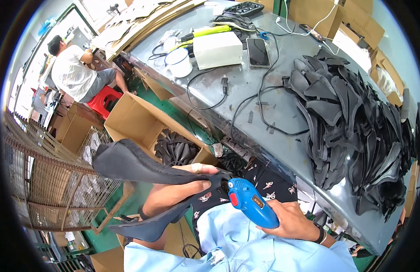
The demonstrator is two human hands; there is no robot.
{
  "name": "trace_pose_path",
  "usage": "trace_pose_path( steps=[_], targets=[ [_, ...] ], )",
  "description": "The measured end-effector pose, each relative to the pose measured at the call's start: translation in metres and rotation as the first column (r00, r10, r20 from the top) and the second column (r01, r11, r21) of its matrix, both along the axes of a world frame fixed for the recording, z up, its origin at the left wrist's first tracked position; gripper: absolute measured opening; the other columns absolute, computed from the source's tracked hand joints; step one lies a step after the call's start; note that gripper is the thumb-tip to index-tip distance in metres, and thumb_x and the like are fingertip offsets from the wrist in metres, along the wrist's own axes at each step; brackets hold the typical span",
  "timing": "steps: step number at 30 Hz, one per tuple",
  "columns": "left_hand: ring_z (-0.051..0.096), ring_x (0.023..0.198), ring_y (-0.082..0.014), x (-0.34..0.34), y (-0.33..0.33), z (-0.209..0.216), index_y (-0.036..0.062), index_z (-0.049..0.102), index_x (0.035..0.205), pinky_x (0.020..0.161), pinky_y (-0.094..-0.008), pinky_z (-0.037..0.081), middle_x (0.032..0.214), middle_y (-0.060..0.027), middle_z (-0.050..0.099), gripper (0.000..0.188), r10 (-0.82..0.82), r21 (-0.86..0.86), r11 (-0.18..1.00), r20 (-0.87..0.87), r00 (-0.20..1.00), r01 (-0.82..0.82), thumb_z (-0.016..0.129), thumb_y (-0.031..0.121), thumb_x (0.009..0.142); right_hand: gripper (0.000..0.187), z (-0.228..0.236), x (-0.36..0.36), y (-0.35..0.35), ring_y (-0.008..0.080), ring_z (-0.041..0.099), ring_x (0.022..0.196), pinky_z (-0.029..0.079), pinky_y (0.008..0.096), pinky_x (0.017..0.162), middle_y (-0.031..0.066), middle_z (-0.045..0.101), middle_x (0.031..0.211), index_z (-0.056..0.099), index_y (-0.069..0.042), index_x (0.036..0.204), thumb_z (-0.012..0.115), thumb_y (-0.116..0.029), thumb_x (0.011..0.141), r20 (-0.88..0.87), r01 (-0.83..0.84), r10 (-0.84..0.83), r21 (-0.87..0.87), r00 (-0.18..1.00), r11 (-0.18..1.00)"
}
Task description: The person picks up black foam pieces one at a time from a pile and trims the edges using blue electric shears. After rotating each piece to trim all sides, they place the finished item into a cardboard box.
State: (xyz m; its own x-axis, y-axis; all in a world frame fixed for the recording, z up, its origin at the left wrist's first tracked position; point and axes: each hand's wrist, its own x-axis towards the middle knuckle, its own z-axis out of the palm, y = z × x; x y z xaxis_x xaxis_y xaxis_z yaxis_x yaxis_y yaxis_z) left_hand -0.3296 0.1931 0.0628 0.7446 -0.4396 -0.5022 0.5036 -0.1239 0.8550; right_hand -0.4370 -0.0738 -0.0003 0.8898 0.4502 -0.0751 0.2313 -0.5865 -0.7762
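Note:
My left hand point(185, 187) is closed around a curved black foam piece point(128, 159), thumb and fingers pinching it near its narrow end. A second dark flap point(149, 225) hangs below that hand; whether it belongs to the same piece I cannot tell. In my right hand point(291, 219) is a blue handheld electric cutter point(251, 202) with a red button, its fingers wrapped round the back of the body. The cutter's dark head meets the foam's right end, just beside my left fingertips. Its blade is hidden.
A grey metal table point(260, 119) carries a large heap of black foam pieces point(337, 109), a phone point(258, 52), a white box point(217, 49), a white cup point(178, 62) and loose cables. An open carton point(137, 119) holds more black pieces. A wire rack point(51, 181) stands left; a person point(76, 72) sits beyond.

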Motion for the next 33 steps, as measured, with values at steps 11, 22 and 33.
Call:
trace_pose_path(
  steps=[11,22,33],
  targets=[
    [0.057,0.088,-0.0086,0.003,0.004,-0.040,-0.0010,0.060,0.111,0.077,-0.0224,0.047,0.098,-0.0050,0.064,0.029,-0.188,-0.052,0.976,0.290,0.938,0.212,0.062,0.002,0.082,0.051,0.009,-0.002,0.005,0.0323,0.063,0.060,0.049,0.0385,0.055,0.0158,0.063,0.069,0.047,-0.002,0.108,0.073,-0.024,0.070,-0.009,-0.084,0.083,-0.062,0.996,0.995],
    [0.058,0.097,-0.0187,0.010,-0.013,-0.039,-0.0022,0.054,0.112,0.086,-0.0312,0.047,0.106,-0.0107,0.060,0.035,-0.390,0.250,0.920,0.508,0.768,0.302,0.059,-0.006,0.077,0.057,0.001,-0.001,0.019,0.0272,0.066,0.065,0.052,0.0330,0.059,0.0128,0.065,0.074,0.049,0.000,0.108,0.076,-0.032,0.070,0.028,-0.018,0.017,0.023,0.999,1.000],
    [0.054,0.097,-0.0208,-0.002,-0.023,-0.027,0.0034,0.047,0.113,0.089,-0.0342,0.042,0.103,-0.0106,0.052,0.037,0.706,-0.525,0.706,0.466,0.533,-0.476,0.061,0.012,0.080,0.055,-0.001,0.008,0.017,0.0287,0.065,0.063,0.051,0.0354,0.058,0.0141,0.064,0.073,0.047,-0.001,0.109,0.074,-0.032,0.072,0.016,0.033,-0.034,0.075,0.999,0.997]
  ],
)
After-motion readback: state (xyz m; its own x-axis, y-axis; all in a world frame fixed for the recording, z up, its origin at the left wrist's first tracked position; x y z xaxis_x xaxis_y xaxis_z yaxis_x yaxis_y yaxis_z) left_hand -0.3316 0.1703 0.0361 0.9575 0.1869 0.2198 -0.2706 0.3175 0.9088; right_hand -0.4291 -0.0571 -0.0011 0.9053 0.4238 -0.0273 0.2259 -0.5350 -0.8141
